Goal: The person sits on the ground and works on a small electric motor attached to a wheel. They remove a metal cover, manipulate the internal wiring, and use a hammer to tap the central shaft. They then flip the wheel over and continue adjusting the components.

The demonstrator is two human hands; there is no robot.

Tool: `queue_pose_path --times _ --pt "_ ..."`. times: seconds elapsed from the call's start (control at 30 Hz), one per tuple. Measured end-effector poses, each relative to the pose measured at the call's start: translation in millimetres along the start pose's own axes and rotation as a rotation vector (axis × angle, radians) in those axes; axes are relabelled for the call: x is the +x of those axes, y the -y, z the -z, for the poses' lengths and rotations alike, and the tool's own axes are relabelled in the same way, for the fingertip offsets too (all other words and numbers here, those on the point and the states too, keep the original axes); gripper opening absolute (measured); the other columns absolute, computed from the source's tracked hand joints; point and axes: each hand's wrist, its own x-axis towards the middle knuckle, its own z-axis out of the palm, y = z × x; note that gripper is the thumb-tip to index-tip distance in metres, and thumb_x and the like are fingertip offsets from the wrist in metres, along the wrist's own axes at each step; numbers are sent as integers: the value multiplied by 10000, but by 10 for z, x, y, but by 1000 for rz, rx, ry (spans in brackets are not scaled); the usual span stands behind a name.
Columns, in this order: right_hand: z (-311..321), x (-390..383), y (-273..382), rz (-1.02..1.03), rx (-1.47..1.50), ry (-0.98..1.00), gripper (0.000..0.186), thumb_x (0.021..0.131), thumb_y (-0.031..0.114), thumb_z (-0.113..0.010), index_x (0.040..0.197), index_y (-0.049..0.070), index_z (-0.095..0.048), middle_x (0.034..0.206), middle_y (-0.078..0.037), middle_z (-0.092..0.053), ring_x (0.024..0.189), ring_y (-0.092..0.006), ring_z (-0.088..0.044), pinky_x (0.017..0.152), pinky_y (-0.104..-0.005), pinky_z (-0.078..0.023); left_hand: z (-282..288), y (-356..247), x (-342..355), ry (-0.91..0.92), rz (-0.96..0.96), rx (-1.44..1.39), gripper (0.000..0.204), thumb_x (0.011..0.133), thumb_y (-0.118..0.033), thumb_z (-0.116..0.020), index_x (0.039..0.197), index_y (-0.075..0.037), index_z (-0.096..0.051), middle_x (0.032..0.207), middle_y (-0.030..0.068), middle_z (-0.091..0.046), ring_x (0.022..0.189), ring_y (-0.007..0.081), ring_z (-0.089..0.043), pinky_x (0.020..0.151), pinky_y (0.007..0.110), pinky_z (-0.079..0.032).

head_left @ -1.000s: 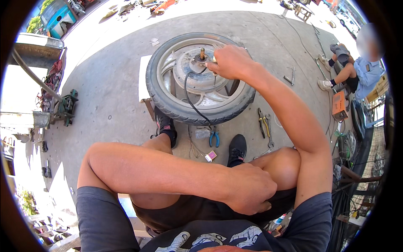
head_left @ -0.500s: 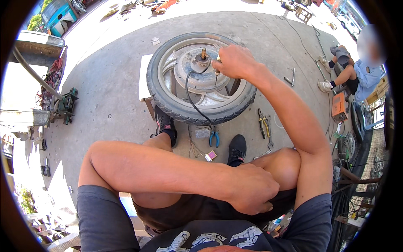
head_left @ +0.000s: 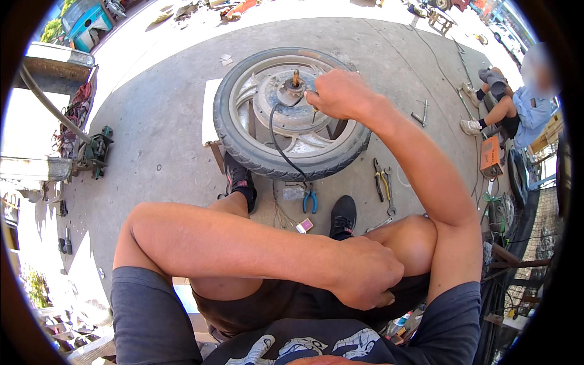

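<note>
A motor wheel (head_left: 291, 159) with a black tyre and silver spokes lies flat in front of me, its hub (head_left: 267, 106) and threaded axle (head_left: 296, 79) facing up. Over the hub's right side, my right hand (head_left: 340, 94) is closed round a screwdriver (head_left: 314, 117); the thin shaft points down at the hub cover and the handle is mostly hidden. A black cable (head_left: 272, 131) runs from the axle across the rim and down past the tyre. My left hand (head_left: 368, 274) rests on my right thigh with fingers curled; whatever they may hold is hidden.
Blue-handled pliers (head_left: 310, 201), a small box (head_left: 305, 225), yellow-black pliers (head_left: 380, 179) and a wrench (head_left: 390, 191) lie on the concrete. Another tool (head_left: 420, 115) lies farther right. A seated person (head_left: 523, 109) is at the far right, behind an orange machine (head_left: 491, 156).
My right hand has turned slightly over the hub, so the screwdriver handle shows less. My left hand and the wheel stay put.
</note>
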Motion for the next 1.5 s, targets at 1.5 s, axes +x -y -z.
queue_pose_path --times 1.5 --pt "-68 64 -161 12 22 -46 348 885 352 -628 902 26 -750 969 -208 -734 984 -370 -702 866 -485 -552 11 7 -9 48 -21 7 464 994 -356 -549 813 50 -683 738 241 -664 766 469 -642 709 535 -527"
